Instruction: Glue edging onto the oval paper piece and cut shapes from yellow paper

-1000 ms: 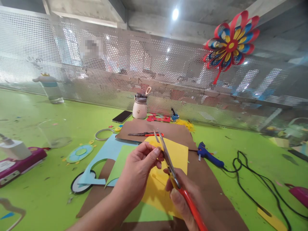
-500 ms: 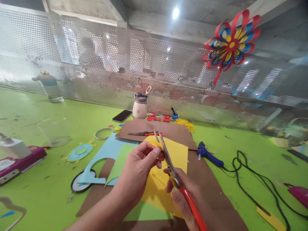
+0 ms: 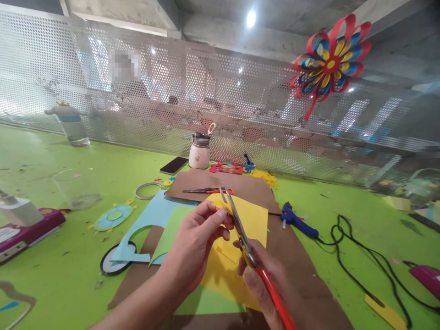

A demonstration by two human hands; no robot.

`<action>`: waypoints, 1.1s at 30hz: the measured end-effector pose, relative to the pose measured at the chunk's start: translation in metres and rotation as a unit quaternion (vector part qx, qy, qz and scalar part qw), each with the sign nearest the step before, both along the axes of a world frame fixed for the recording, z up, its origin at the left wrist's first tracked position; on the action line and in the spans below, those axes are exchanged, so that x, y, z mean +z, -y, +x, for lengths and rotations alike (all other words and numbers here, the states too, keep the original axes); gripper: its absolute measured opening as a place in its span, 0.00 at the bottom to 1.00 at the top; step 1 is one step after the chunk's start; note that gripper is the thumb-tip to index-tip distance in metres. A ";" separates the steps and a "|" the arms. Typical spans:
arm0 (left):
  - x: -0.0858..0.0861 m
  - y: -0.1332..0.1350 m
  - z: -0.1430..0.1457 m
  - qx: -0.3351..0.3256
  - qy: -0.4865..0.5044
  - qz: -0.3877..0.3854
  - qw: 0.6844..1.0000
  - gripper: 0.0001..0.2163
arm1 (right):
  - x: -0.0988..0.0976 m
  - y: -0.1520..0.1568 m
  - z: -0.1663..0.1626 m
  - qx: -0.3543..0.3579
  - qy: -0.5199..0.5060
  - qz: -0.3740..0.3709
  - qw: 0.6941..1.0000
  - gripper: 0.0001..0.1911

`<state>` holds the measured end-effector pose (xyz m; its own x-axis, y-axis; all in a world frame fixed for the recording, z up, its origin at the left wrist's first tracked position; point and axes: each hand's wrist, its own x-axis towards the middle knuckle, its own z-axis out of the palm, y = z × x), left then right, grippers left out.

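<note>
Between thumb and fingers, my left hand (image 3: 199, 233) pinches a small piece of yellow paper (image 3: 220, 205). Red-handled scissors (image 3: 247, 247) are in my right hand (image 3: 264, 275), their blades slightly apart and pointing away from me, right beside the yellow piece. Whether the blades touch the paper I cannot tell. Below both hands lies a larger yellow sheet (image 3: 256, 217), with green paper (image 3: 180, 222) and cut light-blue paper (image 3: 156, 213) to its left. Brown cardboard (image 3: 295, 266) lies under these sheets. Past the scissor tips, a red and black cutter (image 3: 208, 190) rests on the cardboard.
A blue glue gun (image 3: 299, 222) with a black cord lies right. To the left are a blue paper disc (image 3: 113, 217), a purple power strip (image 3: 30, 233) and a clear cup (image 3: 77, 190). A phone (image 3: 174, 165) and a white jar (image 3: 199, 153) stand near the perforated screen (image 3: 165, 91).
Almost nothing differs. The view has shifted very slightly, and my left hand's fingers and the yellow piece have turned a little against the blades.
</note>
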<state>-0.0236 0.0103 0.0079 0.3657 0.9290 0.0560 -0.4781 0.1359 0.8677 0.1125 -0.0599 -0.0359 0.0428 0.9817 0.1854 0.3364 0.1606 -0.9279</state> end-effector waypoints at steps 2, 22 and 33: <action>0.000 -0.001 0.000 0.002 0.000 0.001 1.000 0.06 | -0.002 0.000 0.000 -0.005 -0.001 0.002 1.000 0.31; -0.003 -0.002 -0.002 0.018 -0.040 0.052 0.998 0.06 | 0.000 -0.001 0.000 0.007 0.009 0.014 1.000 0.31; -0.002 -0.002 -0.001 0.014 -0.042 0.048 0.998 0.07 | 0.001 0.000 -0.001 0.007 0.001 -0.007 1.000 0.28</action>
<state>-0.0246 0.0127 0.0058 0.3463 0.9310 0.1154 -0.4056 0.0376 0.9133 0.1117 -0.0600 -0.0353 0.0289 0.9847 0.1719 0.3364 0.1523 -0.9293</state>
